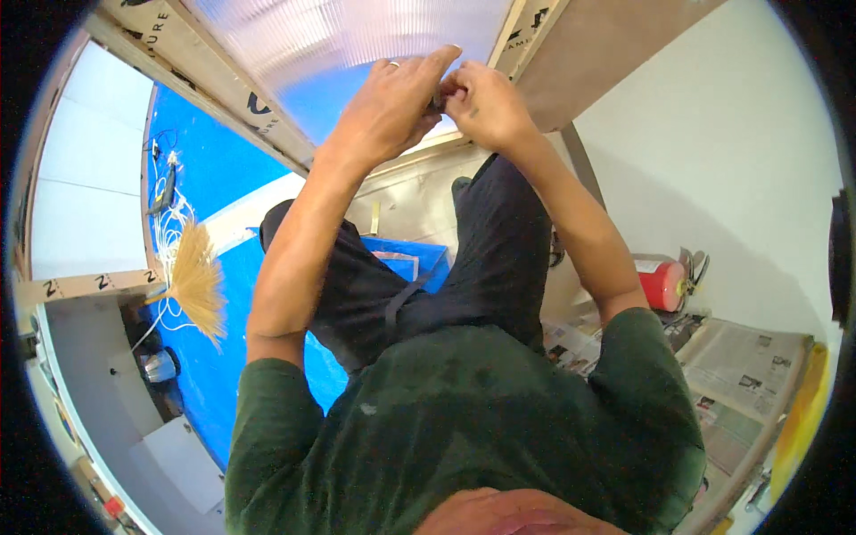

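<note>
My left hand (pixel 392 105) and my right hand (pixel 486 102) meet in front of a ribbed translucent panel (pixel 294 40) set in a pale wooden frame (pixel 241 98). Between them is a small dark thing (pixel 437 103), mostly covered by my fingers, so its kind does not show. My right fingers are curled in a pinch against it. The left hand bends around its other side, index finger reaching over the top and thumb below. A ring sits on one left finger.
Blue sheeting (pixel 214 134) covers floor at the left, with a straw broom (pixel 194 276) and white cables (pixel 169 227) on it. A red fire extinguisher (pixel 662 283) stands by the right wall (pixel 731 134), near spread newspapers (pixel 740 374). A shelf unit (pixel 89 348) is at lower left.
</note>
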Demonstrator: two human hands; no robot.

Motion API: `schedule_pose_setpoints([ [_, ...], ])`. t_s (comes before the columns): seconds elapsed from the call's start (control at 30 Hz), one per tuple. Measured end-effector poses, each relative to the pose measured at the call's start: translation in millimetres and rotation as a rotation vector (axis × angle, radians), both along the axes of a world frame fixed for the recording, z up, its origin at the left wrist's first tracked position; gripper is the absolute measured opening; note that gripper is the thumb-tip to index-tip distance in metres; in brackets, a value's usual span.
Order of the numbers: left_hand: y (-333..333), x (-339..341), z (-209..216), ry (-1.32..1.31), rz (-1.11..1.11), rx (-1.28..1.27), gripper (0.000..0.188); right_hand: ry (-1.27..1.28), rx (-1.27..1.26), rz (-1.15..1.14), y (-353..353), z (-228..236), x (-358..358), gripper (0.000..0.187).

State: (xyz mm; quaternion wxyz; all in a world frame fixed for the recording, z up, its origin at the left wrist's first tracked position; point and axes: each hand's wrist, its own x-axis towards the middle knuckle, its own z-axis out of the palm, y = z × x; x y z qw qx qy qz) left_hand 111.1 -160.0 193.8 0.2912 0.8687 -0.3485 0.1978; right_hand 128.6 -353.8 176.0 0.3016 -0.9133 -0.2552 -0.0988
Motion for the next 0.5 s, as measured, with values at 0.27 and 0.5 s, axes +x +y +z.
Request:
schedule_pose_setpoints([
  [0.27, 28, -13, 1, 0.191, 0.139, -0.150, 0.091, -0.201, 0.430, -0.119, -22, 5, -6, 0.012],
  [0.5, 38, -11, 6, 0.051, 0.165, -0.214, 0.088, -0.135, 0.457, 0.005, -18, 32, -21, 0.022],
])
